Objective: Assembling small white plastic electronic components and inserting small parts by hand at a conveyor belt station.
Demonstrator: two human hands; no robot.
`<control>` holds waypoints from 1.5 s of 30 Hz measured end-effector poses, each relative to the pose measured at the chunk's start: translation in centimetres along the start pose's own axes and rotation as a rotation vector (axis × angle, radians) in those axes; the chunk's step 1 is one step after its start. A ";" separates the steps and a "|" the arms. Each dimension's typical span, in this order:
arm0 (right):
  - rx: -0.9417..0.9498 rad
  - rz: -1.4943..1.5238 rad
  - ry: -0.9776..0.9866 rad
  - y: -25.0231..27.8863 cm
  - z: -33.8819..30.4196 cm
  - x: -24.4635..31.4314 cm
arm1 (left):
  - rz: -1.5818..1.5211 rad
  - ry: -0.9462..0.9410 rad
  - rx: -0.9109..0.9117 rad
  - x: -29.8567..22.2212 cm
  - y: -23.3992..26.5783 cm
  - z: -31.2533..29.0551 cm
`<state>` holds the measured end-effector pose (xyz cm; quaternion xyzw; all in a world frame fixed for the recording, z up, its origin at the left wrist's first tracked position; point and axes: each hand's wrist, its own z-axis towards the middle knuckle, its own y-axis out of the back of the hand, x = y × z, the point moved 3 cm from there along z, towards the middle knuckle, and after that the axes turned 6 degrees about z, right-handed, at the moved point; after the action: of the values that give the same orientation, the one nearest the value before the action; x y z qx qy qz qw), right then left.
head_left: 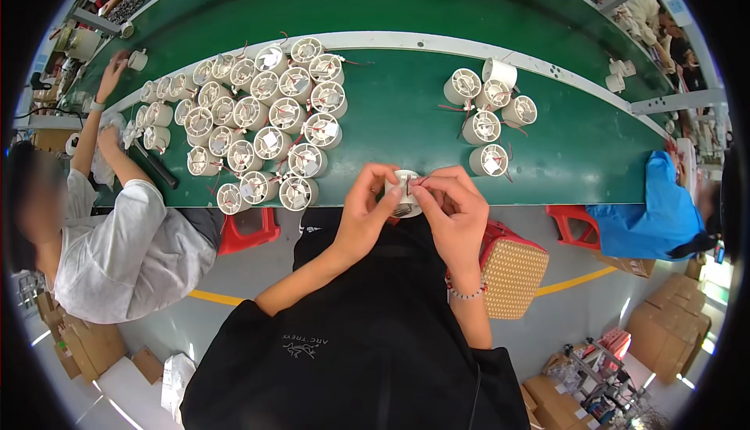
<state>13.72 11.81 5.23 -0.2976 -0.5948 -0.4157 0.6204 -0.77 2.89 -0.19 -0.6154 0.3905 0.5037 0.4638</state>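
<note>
Where visible, white housing (406, 188), seemingly round.

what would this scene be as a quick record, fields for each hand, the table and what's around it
left hand: the left hand grips a small white round plastic housing
right hand: the right hand has its fingertips at the same housing; exactly what they pinch is too small to tell
surface: long green tabletop
left group: many white round wired housings, crowded together
right group: six similar white housings
neighbour: person in a grey short-sleeved shirt, at left
far right: bright blue cloth
</note>
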 end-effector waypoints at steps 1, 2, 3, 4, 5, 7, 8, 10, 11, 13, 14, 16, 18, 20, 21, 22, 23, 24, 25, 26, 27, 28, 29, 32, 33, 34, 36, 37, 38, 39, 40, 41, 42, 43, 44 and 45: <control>-0.017 0.015 0.009 -0.2 0.2 0.5 | -0.121 0.060 -0.015 0.0 0.1 0.5; -0.031 0.025 0.007 0.0 -0.2 1.2 | -0.250 0.128 -0.033 -0.3 -0.4 0.3; -0.045 0.034 0.005 0.3 -0.6 1.7 | -0.379 0.196 -0.052 -0.6 -0.9 0.1; -0.043 0.032 -0.003 0.5 -1.2 2.1 | -0.384 0.203 -0.055 -1.2 -1.3 -0.2; -0.077 0.084 -0.069 0.5 -1.4 2.0 | -0.394 0.222 -0.009 -1.9 -1.3 0.1; -0.143 0.190 -0.199 0.5 -1.6 1.7 | -0.414 0.259 0.084 -3.0 -1.4 0.5; -0.143 0.192 -0.197 0.4 -1.5 1.7 | -0.412 0.257 0.084 -3.2 -1.3 0.7; -0.176 0.246 -0.177 0.3 -1.5 2.0 | -0.515 0.287 0.119 -3.5 -1.4 1.1; -0.193 0.273 -0.169 0.3 -1.6 2.1 | -0.567 0.303 0.136 -3.6 -1.6 1.0; -0.201 0.251 -0.150 0.3 -1.8 2.3 | -0.568 0.289 0.119 -4.2 -1.8 1.0; -0.210 0.228 -0.128 0.4 -2.0 2.4 | -0.569 0.273 0.105 -4.4 -1.9 1.0; -0.222 0.209 -0.108 0.3 -1.9 3.0 | -0.566 0.260 0.091 -4.4 -2.0 0.9; -0.160 0.111 -0.092 0.4 -1.8 4.1 | -0.493 0.146 0.066 -3.7 -1.8 0.8; -0.132 0.065 -0.085 0.3 -1.6 5.1 | -0.452 0.091 0.057 -3.4 -1.7 0.7; -0.135 0.017 -0.071 0.3 -1.4 5.5 | -0.480 0.048 0.062 -3.4 -1.7 0.7; -0.138 -0.030 -0.057 0.1 -1.3 5.9 | -0.508 0.005 0.066 -3.4 -1.6 0.7; -0.140 -0.078 -0.044 0.0 -1.2 6.2 | -0.536 -0.037 0.070 -3.5 -1.6 0.7; -0.143 -0.075 -0.044 -0.1 -1.2 6.3 | -0.533 -0.036 0.072 -3.5 -1.6 0.7; -0.146 -0.089 -0.027 -0.2 -1.2 6.5 | -0.540 -0.043 0.071 -3.6 -1.5 0.8; -0.148 -0.103 -0.009 -0.3 -1.2 6.6 | -0.548 -0.050 0.069 -3.7 -1.5 0.8; -0.151 -0.117 0.008 -0.4 -1.2 6.8 | -0.555 -0.057 0.067 -3.8 -1.5 0.8; -0.152 -0.115 0.007 -0.5 -1.2 6.9 | -0.553 -0.055 0.068 -3.8 -1.6 0.8; -0.168 -0.168 0.062 -0.6 -1.2 7.2 | -0.549 -0.069 0.063 -3.9 -1.6 0.8; -0.203 -0.275 0.166 -1.0 -1.4 7.6 | -0.539 -0.090 0.058 -3.8 -1.8 0.7; -0.210 -0.288 0.188 -1.1 -1.5 7.6 | -0.529 -0.103 0.048 -3.8 -1.7 0.7; -0.219 -0.300 0.209 -1.2 -1.5 7.7 | -0.520 -0.116 0.040 -3.7 -1.7 0.7; -0.233 -0.313 0.227 -1.4 -1.6 7.8 | -0.508 -0.124 0.037 -3.6 -1.6 0.7; -0.232 -0.313 0.225 -1.5 -1.7 7.8 | -0.489 -0.141 0.030 -3.6 -1.6 0.7; -0.230 -0.314 0.223 -1.5 -1.7 8.0 | -0.471 -0.157 0.024 -3.6 -1.7 0.6; -0.229 -0.314 0.220 -1.5 -1.8 8.0 | -0.452 -0.174 0.018 -3.5 -1.6 0.6; -0.236 -0.315 0.216 -1.5 -1.8 8.1 | -0.451 -0.168 0.025 -3.4 -1.6 0.6; -0.219 -0.317 0.215 -1.5 -1.8 8.2 | -0.443 -0.187 0.024 -3.3 -1.6 0.6; -0.202 -0.320 0.213 -1.5 -1.8 8.2 | -0.435 -0.206 0.022 -3.2 -1.5 0.6; -0.184 -0.321 0.212 -1.6 -1.9 8.3 | -0.428 -0.224 0.021 -3.2 -1.4 0.6; -0.190 -0.321 0.207 -1.5 -1.9 8.4 | -0.426 -0.219 0.025 -3.1 -1.4 0.6; -0.184 -0.332 0.224 -1.5 -1.9 8.5 | -0.453 -0.244 0.033 -3.1 -1.5 0.6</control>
<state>12.88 8.05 13.19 -0.2027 -0.5224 -0.5952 0.5760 -0.14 3.94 3.10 -0.6141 0.1924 0.4510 0.6184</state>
